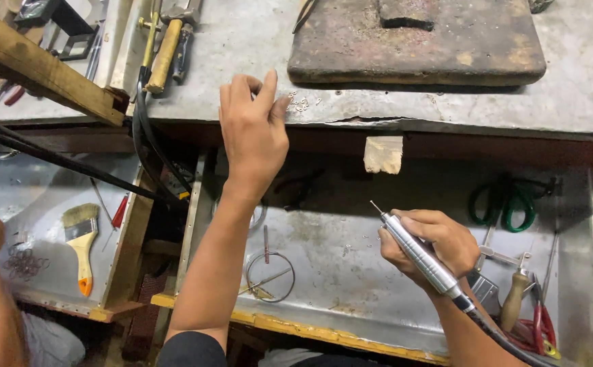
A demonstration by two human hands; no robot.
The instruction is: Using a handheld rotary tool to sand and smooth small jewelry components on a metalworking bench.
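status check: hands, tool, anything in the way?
Left hand reaching to small metal rings on the bench edge. Right hand gripping the rotary handpiece over the tray. Nothing between.

Bright, even light from overhead on the grey, scuffed metal-topped desk (568, 75); soft sheen there, no hard glare. The recess under its front edge falls into deep shadow, and the pale metal tray (351, 272) below is dimmer, with a dull reflection along its floor. Focus sharp at centre; slight wide-angle bending and softness at the left and bottom edges.
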